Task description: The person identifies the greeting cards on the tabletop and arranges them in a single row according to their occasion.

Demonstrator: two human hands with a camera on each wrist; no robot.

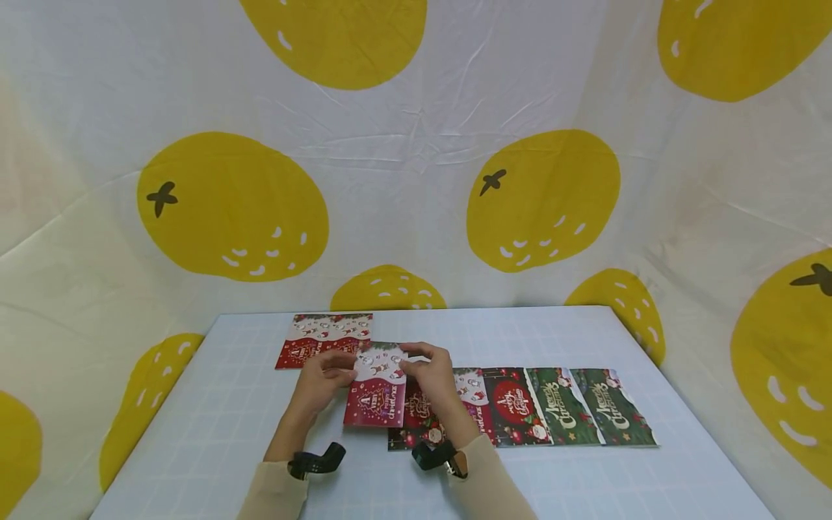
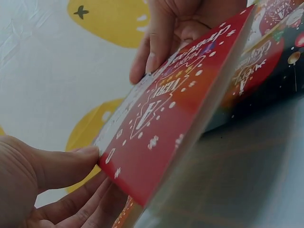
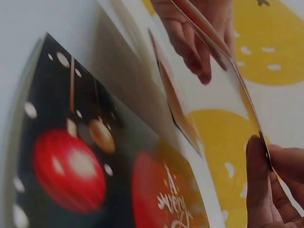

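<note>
A red and white Christmas card is held up between my two hands, tilted above the table. My left hand pinches its left edge, thumb on the printed face in the left wrist view. At the upper right edge, my right hand pinches the same card, which appears nearly edge-on in the right wrist view. Below it and to the right lies a dark card with red ornaments, partly covered by the held card and my right hand. The held card's back is mostly hidden.
Two matching red and white cards lie side by side at the back left. Rightward runs a row: another red and white card, a dark card, then two green cards. A patterned cloth hangs behind the table.
</note>
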